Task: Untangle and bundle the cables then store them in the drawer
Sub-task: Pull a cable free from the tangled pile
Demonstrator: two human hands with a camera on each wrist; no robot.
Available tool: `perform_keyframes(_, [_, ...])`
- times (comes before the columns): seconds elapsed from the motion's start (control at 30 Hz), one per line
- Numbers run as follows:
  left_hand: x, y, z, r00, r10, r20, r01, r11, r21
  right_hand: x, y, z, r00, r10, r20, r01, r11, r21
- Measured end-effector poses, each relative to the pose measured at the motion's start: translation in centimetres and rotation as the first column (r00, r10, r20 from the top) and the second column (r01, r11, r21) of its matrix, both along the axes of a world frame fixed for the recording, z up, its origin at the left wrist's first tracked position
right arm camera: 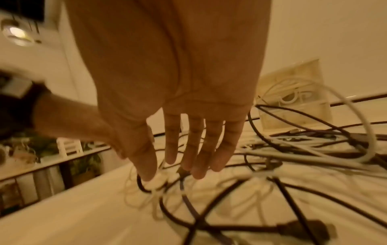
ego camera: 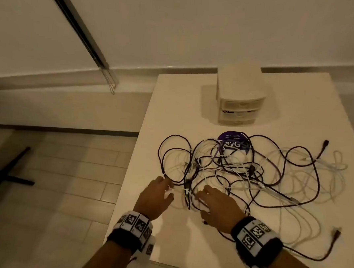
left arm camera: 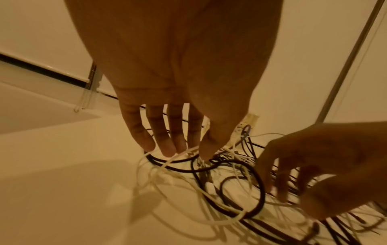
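Only one bit of writing shows: a round purple card [ego camera: 233, 141] under the far part of the tangle carries white letters, seen upside down, that look like "GravG"; the small line above them is too blurred to read. The wristbands [ego camera: 256, 236] on both arms bear black-and-white square code tags.

Cables [ego camera: 242, 172], dark and white, lie knotted together on the white desk [ego camera: 164, 248], spread from the near middle out toward its right edge. Loose plug ends stick out of the tangle on the right side, one far and one near. Beyond the tangle, past the purple card, stands a small cream drawer unit [ego camera: 239, 96] with three drawers, all pushed in.

At the near left edge of the tangle, the left hand [ego camera: 155, 197] reaches down with its fingers [left arm camera: 167, 142] nearly straight and a little spread; thumb and forefinger tips meet on a thin white cable [left arm camera: 180, 155], pinching a loop of it just above the desk. Just to the right of it, the right hand [ego camera: 219, 208] hangs palm down over the tangle, its fingers [right arm camera: 196, 149] straight and slightly parted, the tips touching or just above dark and white strands. That grip is released, with nothing held.
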State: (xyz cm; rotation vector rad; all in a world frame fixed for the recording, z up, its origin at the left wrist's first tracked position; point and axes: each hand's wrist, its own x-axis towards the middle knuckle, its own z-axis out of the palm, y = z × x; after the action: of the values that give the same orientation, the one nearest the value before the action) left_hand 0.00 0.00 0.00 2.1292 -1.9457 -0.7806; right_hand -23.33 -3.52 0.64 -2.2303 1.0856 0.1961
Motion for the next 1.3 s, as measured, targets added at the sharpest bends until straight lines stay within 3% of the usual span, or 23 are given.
perform_keyframes(0.13, [-0.7, -0.4, -0.4, 0.999, -0.051, -0.003, 0.050, 0.998, -0.032, 1.1, 0.2, -1.6, 0.975, 0.072, -0.209, -0.091, 0.992, -0.083])
perform_keyframes(0.2, [-0.6, -0.9, -0.6, 0.999, -0.010, -0.037, 0.007, 0.998, -0.061, 0.7, 0.2, -2.0, 0.966, 0.089, -0.243, -0.122, 0.985, -0.121])
perform_keyframes(0.4, [0.7, -1.5, 0.0, 0.987, 0.012, -0.157, -0.035, 0.988, -0.147, -2.1, -0.9, -1.7, 0.997, 0.000, -0.078, -0.014, 0.983, -0.183])
perform_keyframes(0.53, [2.7, -2.7, 0.6, 0.970, 0.153, -0.187, -0.179, 0.975, -0.134, -2.9, -0.3, -1.7, 1.000, -0.006, 0.021, 0.011, 0.973, -0.229])
perform_keyframes(0.63, [3.2, -5.1, 0.2, 0.981, 0.152, -0.122, -0.165, 0.981, -0.099, -3.1, 0.6, -1.4, 0.992, -0.018, 0.122, 0.046, 0.972, -0.229])
perform_keyframes(0.77, [2.0, -9.1, -1.6, 0.998, -0.008, 0.065, 0.009, 1.000, -0.013, -3.5, 1.1, -0.8, 0.962, -0.094, 0.256, 0.148, 0.969, -0.198])
perform_keyframes(0.9, [0.6, -11.1, -2.4, 0.925, -0.184, 0.334, 0.146, 0.980, 0.136, -4.3, 0.6, 0.1, 0.962, -0.098, 0.254, 0.151, 0.968, -0.198])
perform_keyframes(0.97, [0.3, -11.2, -1.6, 0.913, -0.170, 0.372, 0.121, 0.981, 0.151, -4.3, 0.1, 0.8, 0.955, -0.099, 0.278, 0.158, 0.968, -0.198])
perform_keyframes(1.1, [1.2, -10.1, 4.4, 0.992, 0.059, 0.114, -0.087, 0.960, 0.265, -2.3, -1.9, 3.7, 0.920, -0.079, 0.383, 0.166, 0.966, -0.200])
perform_keyframes(1.17, [0.6, -9.2, 8.8, 0.991, 0.108, -0.080, -0.090, 0.977, 0.195, -0.4, -3.2, 5.6, 0.893, -0.045, 0.447, 0.158, 0.963, -0.217])
perform_keyframes(1.23, [-1.3, -8.4, 13.2, 0.899, 0.178, -0.400, -0.163, 0.984, 0.071, 1.4, -4.5, 7.9, 0.865, -0.069, 0.497, 0.186, 0.964, -0.191])
perform_keyframes(1.3, [-3.5, -8.2, 16.4, 0.694, 0.172, -0.699, -0.209, 0.977, 0.034, 2.6, -5.3, 10.2, 0.814, -0.146, 0.563, 0.205, 0.978, -0.043])
